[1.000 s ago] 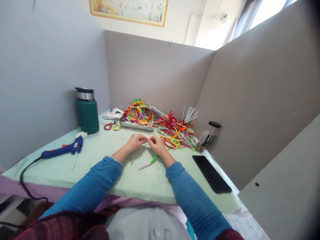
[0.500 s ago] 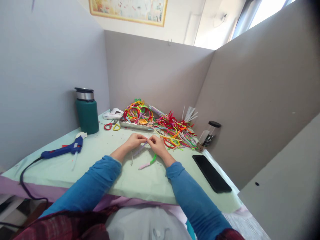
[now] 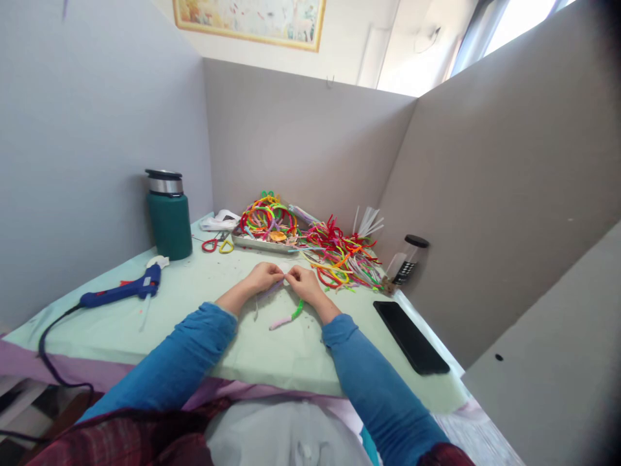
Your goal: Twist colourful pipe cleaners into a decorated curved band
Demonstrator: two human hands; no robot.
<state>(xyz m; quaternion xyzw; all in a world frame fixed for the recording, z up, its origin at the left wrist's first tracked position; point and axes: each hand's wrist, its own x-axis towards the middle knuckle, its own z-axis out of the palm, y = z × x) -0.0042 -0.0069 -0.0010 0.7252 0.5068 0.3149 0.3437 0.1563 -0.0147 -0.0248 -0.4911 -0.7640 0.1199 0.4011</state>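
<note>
Purple strip (image 3: 272, 291) is hanging near middle of worktop (image 3: 262, 362), upper end at fingertips, partly hidden. Left hand (image 3: 264, 277) and right hand (image 3: 303, 282) are pinching it, fingertips nearly meeting. Green-pink strip (image 3: 287, 320) is lying nearer wearer. Tray (image 3: 264, 245) is holding coloured loops (image 3: 266, 217) beyond hands. Glue gun (image 3: 121, 291) is lying left, phone (image 3: 411, 338) right.

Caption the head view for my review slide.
Left hand and right hand meet at a pale purple strip, pipe cleaners heaped behind.
</note>
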